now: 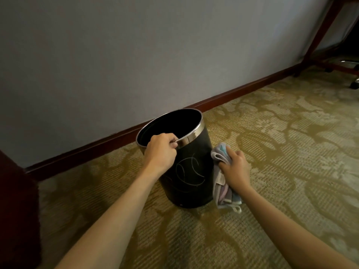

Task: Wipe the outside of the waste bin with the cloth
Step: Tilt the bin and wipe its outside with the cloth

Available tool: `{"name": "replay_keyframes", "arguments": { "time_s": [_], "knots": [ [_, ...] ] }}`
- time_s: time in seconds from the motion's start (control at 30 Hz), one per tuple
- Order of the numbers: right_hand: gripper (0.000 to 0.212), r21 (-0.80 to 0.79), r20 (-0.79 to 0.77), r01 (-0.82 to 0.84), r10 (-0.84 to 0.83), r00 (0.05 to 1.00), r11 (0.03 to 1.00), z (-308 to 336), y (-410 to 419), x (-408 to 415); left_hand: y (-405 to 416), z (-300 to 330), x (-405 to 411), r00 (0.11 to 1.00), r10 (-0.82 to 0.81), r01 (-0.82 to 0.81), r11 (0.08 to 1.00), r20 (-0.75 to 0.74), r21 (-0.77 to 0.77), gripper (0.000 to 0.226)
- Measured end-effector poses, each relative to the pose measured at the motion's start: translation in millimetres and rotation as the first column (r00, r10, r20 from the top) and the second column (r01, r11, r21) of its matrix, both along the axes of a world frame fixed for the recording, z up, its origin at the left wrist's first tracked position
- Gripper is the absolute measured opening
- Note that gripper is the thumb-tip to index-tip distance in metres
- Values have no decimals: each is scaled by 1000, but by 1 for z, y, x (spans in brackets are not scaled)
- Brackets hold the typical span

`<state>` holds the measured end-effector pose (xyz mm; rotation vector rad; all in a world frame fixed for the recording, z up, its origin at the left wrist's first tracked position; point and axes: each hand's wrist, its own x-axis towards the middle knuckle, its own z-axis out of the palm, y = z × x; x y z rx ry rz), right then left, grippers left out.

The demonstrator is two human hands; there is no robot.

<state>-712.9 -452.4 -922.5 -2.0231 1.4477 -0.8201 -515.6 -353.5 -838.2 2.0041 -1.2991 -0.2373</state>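
Observation:
A black round waste bin (189,171) with a shiny metal rim band stands on the carpet near the wall, tilted a little. Thin pale curved lines mark its front. My left hand (162,149) grips the near rim, fingers curled over the edge. My right hand (236,167) holds a pastel striped cloth (223,188) against the bin's right side. The cloth hangs down below the hand almost to the floor, and part of it bunches above my fingers.
A patterned olive carpet (281,152) covers the floor. A grey wall with a dark red skirting board (233,94) runs behind the bin. Dark wooden furniture (17,210) stands at the left edge. Desk legs and a chair castor (354,82) are at the far right.

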Motion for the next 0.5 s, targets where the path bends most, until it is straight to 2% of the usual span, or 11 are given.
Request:
{"name": "replay_keyframes", "arguments": {
  "time_s": [0.1, 0.23, 0.33, 0.5],
  "knots": [
    [49, -78, 170, -32, 45, 984, 996, 23, 5, 12, -9, 16, -9, 994, 39, -43, 998, 101, 37, 18],
    [62, -163, 254, -127, 166, 953, 979, 48, 8, 25, -16, 30, -4, 991, 96, -109, 985, 94, 136, 18],
    [63, -277, 208, -188, 250, 946, 942, 47, 14, 36, -17, 32, 5, 991, 118, -127, 982, 70, 140, 20],
    [59, -403, -25, -269, 283, 959, 875, 12, 27, 34, -15, 28, 27, 997, 81, -80, 994, -10, 75, 16]
  ]
}}
